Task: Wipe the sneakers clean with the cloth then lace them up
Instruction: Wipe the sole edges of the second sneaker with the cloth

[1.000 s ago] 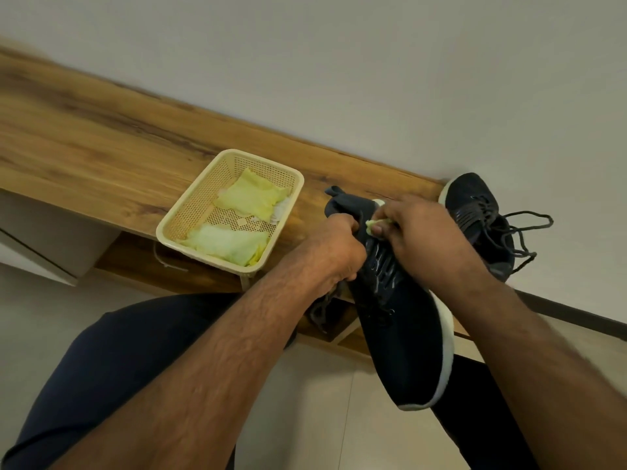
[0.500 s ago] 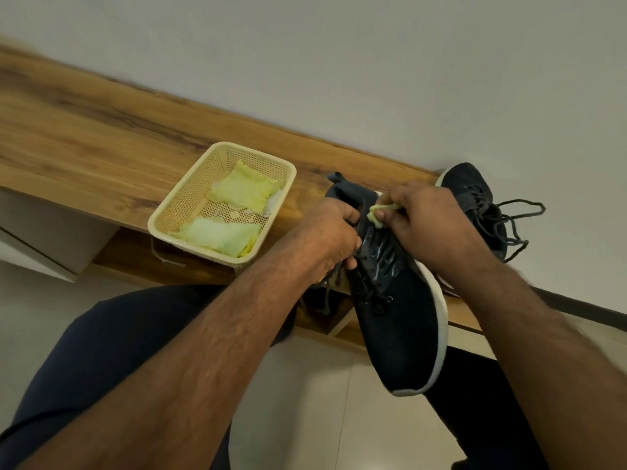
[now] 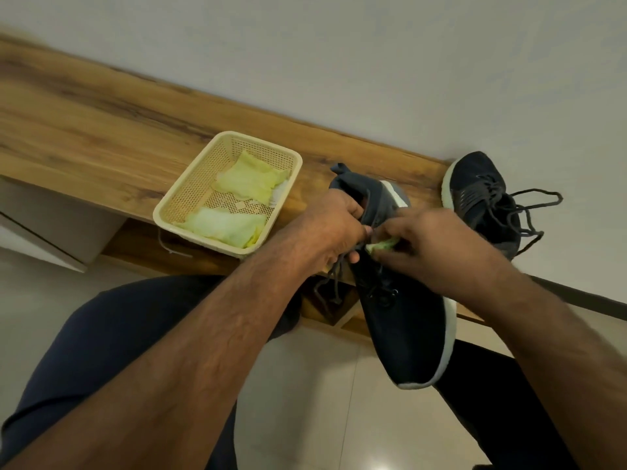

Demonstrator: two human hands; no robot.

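I see the left hand (image 3: 334,228) gripping the dark sneaker (image 3: 403,320) at its collar, just right of the basket (image 3: 190,195); the right hand (image 3: 431,245) pinches the green cloth (image 3: 381,246) against its tongue, above the tabletop (image 3: 101,130) edge.

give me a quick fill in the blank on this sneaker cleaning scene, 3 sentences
1. The right hand pinches a small ____ cloth against the held sneaker.
2. The cream basket holds ____ folded cloths.
3. The other sneaker rests on the wooden ____.

Missing words: green; two; bench
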